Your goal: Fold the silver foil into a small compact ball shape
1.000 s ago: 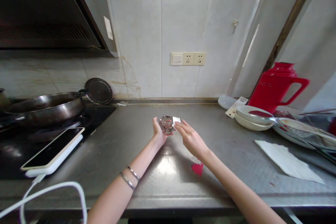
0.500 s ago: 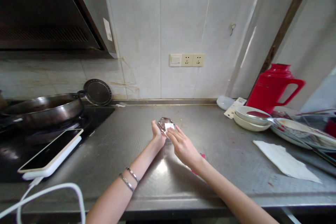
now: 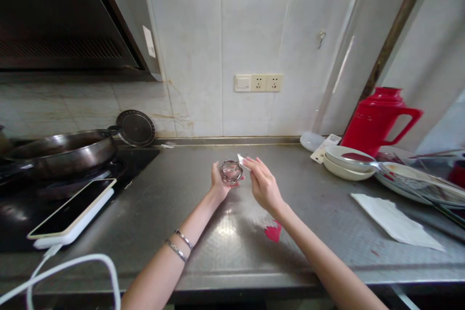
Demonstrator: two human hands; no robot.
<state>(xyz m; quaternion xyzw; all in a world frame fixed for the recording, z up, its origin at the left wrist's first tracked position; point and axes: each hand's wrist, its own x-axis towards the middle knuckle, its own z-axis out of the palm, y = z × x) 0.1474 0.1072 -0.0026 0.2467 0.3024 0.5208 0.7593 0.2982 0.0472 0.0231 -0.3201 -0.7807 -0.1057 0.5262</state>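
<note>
Over the middle of the counter my left hand (image 3: 220, 186) is wrapped round a clear glass (image 3: 231, 170), its many-sided rim tipped up toward me. To the right of it, my right hand (image 3: 264, 181) is closed on a small white piece of paper (image 3: 242, 160), which sticks out past its fingertips. The paper is apart from the rim. A torn red scrap (image 3: 272, 232) lies on the counter below my right wrist.
A phone (image 3: 72, 209) on a white block lies at the left, near a pan (image 3: 69, 152) on the stove. At the right are stacked bowls (image 3: 348, 162), a red thermos jug (image 3: 378, 121) and a folded white napkin (image 3: 395, 220). A metal counter (image 3: 163, 232) runs between.
My right hand has moved right and slightly up, taking the white paper off the glass rim. The glass opening and the red scrap now show more fully.
</note>
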